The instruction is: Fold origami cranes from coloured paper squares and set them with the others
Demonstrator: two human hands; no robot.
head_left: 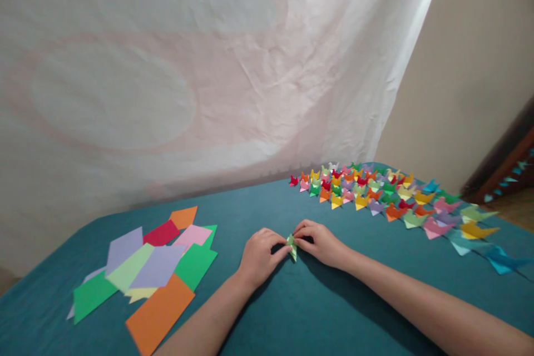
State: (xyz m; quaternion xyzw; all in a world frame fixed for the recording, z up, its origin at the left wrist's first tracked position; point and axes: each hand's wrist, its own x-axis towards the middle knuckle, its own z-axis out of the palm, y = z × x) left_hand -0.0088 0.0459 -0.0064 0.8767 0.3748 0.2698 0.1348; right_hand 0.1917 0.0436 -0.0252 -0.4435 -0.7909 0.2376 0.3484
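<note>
A small light green folded paper piece (292,246) rests on the teal tablecloth (317,311) in the middle. My left hand (259,256) pinches it from the left, fingers curled. From the right, my right hand (320,242) pinches the same piece. Both forearms reach in from the bottom edge.
Several flat coloured paper sheets (150,267) lie spread at the left. Rows of many small folded paper birds (375,192) in mixed colours fill the right back of the table. A crumpled white sheet (187,78) hangs behind. A beige wall and wooden furniture stand at the right.
</note>
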